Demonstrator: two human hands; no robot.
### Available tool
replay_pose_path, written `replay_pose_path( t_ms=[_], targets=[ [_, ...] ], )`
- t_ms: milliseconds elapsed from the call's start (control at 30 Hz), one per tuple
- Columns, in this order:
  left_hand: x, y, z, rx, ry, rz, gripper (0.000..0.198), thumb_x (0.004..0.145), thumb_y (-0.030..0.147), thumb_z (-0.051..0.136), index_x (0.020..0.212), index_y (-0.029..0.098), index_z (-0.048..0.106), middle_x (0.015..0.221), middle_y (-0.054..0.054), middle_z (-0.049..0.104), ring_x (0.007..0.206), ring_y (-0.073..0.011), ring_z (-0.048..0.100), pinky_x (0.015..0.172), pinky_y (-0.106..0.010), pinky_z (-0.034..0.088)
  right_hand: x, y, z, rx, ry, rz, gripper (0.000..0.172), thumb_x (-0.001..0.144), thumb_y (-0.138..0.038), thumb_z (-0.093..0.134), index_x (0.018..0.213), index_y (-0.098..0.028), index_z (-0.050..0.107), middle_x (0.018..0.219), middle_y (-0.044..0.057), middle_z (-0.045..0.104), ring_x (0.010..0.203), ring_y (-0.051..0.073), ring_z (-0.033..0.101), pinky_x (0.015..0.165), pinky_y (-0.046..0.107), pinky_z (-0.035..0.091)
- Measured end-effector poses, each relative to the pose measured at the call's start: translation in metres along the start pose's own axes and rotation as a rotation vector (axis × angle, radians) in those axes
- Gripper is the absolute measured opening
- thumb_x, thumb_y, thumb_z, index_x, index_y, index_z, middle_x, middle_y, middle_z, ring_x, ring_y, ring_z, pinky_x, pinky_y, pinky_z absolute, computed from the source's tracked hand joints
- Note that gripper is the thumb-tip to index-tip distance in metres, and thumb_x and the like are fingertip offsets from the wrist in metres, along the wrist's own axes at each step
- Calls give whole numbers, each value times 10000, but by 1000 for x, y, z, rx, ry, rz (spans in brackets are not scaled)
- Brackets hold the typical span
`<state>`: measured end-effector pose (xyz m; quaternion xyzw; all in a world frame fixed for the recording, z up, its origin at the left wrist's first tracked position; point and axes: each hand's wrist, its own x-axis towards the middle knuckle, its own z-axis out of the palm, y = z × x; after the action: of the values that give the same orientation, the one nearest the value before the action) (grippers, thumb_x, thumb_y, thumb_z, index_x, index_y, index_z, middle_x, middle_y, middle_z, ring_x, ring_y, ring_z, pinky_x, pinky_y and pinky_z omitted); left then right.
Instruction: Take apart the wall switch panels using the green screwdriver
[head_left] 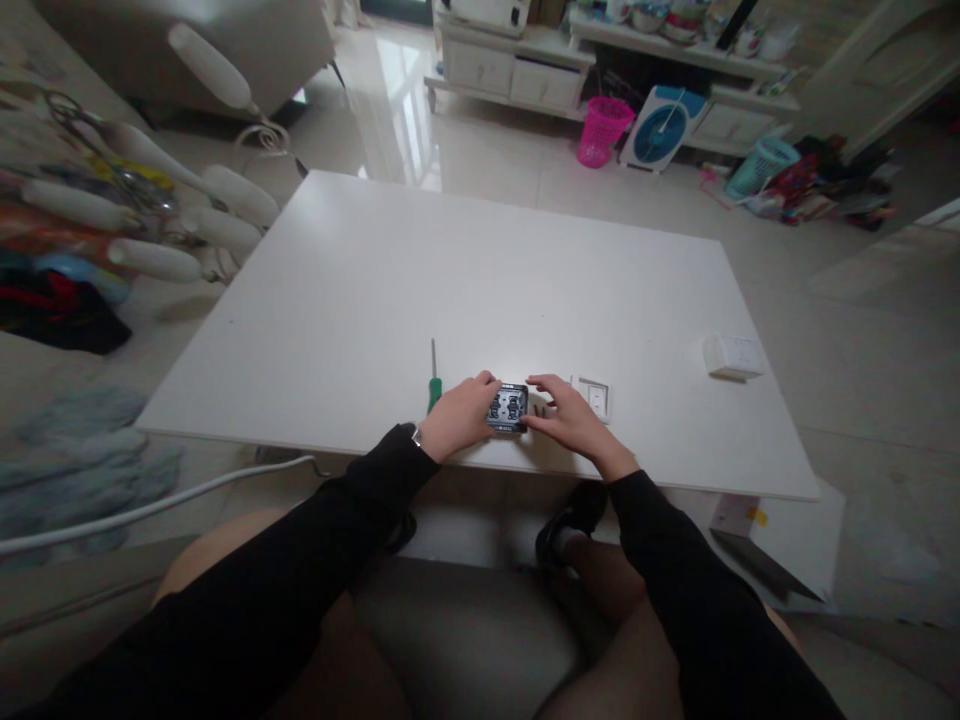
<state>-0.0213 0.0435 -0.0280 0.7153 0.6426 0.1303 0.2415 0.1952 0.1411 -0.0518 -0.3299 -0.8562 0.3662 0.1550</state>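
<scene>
A small dark switch module [508,408] with metal terminals facing up lies near the front edge of the white table [465,270]. My left hand [459,415] grips its left side with curled fingers. My right hand [570,415] holds its right side, fingers bent over its top edge. A green-handled screwdriver [433,380] lies just left of my left hand, pointing away from me. A white switch cover plate [594,397] rests flat on the table right behind my right hand.
A small white box [733,356] sits near the table's right edge. A rack with white pegs [172,215] and clothes stands at the left. A pink basket [602,130], a fan [664,125] and a white cabinet [525,75] stand across the floor. A white cable [150,505] runs at lower left.
</scene>
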Motion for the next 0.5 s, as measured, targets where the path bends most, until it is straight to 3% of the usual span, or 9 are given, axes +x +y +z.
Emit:
replay_pose_path(
  t_ms=[167, 233, 333, 400, 500],
  targets=[
    [0, -2, 2, -9, -11, 12, 467, 776, 204, 776, 1202, 210, 585, 1251, -105, 625, 1090, -271, 657, 925, -371, 548, 2, 10, -3, -266, 21, 116, 108, 881, -143, 646, 970, -183, 693, 1001, 89, 722, 972, 248, 641, 925, 413, 517],
    [1, -1, 3, -9, -24, 7, 513, 760, 200, 788, 1226, 193, 574, 1266, -118, 613, 1104, -282, 654, 945, -386, 548, 2, 9, 1, -371, -43, 114, 119, 896, -118, 612, 953, -172, 701, 986, 97, 715, 975, 249, 608, 926, 391, 482],
    [1, -1, -2, -31, -13, -9, 831, 693, 291, 875, 1405, 154, 470, 1424, -189, 506, 1216, -336, 615, 1020, -435, 529, 1, 4, 7, -473, -123, 129, 161, 934, -118, 575, 982, -161, 723, 1008, 114, 707, 1026, 259, 568, 923, 362, 444],
    [1, -3, -10, -46, 13, -46, 942, 734, 406, 861, 1504, 141, 388, 1467, -221, 448, 1292, -370, 571, 1078, -467, 498, 0, -1, 10, -513, -147, 139, 173, 963, -142, 561, 984, -162, 731, 1025, 124, 704, 1056, 267, 549, 921, 354, 429],
    [-1, -11, -26, 4, 24, -181, 598, 972, 446, 590, 1473, 141, 471, 1347, -214, 516, 1254, -366, 598, 1082, -480, 481, -1, -7, 11, -538, -170, 149, 192, 982, -152, 546, 996, -165, 737, 1048, 131, 707, 1074, 276, 536, 905, 350, 418]
  ],
)
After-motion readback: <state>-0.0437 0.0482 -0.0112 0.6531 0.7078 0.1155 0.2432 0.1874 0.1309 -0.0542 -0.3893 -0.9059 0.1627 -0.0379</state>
